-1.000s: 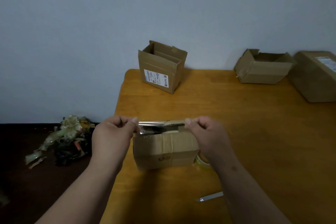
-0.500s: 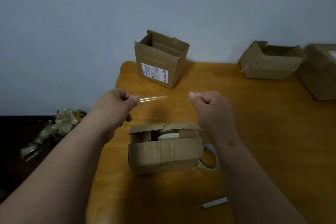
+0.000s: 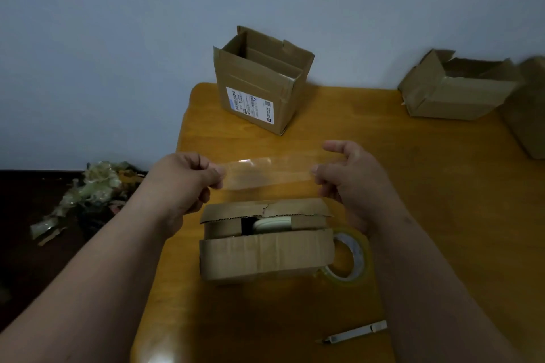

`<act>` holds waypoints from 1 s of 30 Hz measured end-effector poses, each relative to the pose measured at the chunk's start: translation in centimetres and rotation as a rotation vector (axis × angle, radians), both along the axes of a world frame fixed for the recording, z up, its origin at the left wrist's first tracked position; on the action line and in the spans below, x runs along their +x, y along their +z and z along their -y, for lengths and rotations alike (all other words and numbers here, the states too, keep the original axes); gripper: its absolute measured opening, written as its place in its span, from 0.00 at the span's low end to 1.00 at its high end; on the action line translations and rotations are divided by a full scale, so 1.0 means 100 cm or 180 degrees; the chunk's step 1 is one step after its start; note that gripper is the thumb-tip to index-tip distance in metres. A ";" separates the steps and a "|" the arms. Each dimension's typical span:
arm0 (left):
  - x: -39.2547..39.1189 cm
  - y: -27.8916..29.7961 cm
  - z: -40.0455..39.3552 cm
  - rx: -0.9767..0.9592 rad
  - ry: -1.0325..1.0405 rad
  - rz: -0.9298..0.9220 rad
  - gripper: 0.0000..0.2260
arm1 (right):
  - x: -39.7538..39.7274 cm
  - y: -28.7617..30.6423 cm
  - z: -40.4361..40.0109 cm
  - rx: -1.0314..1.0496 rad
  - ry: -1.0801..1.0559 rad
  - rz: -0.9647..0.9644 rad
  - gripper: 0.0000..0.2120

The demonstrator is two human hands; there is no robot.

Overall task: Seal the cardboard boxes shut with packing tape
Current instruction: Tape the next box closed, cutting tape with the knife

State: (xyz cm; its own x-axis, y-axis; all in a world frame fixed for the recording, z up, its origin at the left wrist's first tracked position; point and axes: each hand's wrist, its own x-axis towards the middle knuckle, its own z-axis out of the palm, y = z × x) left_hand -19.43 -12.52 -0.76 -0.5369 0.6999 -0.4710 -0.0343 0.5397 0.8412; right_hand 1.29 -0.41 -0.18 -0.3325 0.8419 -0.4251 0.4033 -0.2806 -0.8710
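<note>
Tape strip (image 3: 268, 171) stretched flat between left hand (image 3: 182, 183) and right hand (image 3: 351, 177), fingers pinching each end, above small box (image 3: 267, 253) on worktop (image 3: 427, 215). Flaps gape. Step, likely: laying strip. Next: lower centred over seam, press down.

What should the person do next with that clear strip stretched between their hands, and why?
Probably lower the tape strip onto the near box and press it across the flap gap. The left hand and right hand pinch it taut just above the box, whose top flaps still gape open.
</note>
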 end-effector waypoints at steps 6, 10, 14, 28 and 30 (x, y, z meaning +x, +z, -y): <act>0.012 -0.019 0.012 -0.0302 -0.0117 -0.0173 0.03 | -0.005 -0.014 0.008 -0.0210 0.0133 0.0159 0.19; 0.020 -0.027 0.020 -0.0481 -0.0277 -0.0309 0.02 | 0.006 -0.030 0.017 -0.0271 0.0198 0.0179 0.16; 0.023 -0.030 0.023 -0.0455 -0.0263 -0.0345 0.02 | 0.015 -0.037 0.025 -0.0077 0.0335 0.0127 0.15; 0.025 -0.037 0.031 -0.0506 -0.0448 -0.1170 0.05 | 0.015 -0.041 0.049 0.1236 0.1049 0.0892 0.24; 0.026 -0.037 0.033 -0.0501 -0.0446 -0.1184 0.06 | 0.014 -0.041 0.050 0.1266 0.1051 0.0946 0.25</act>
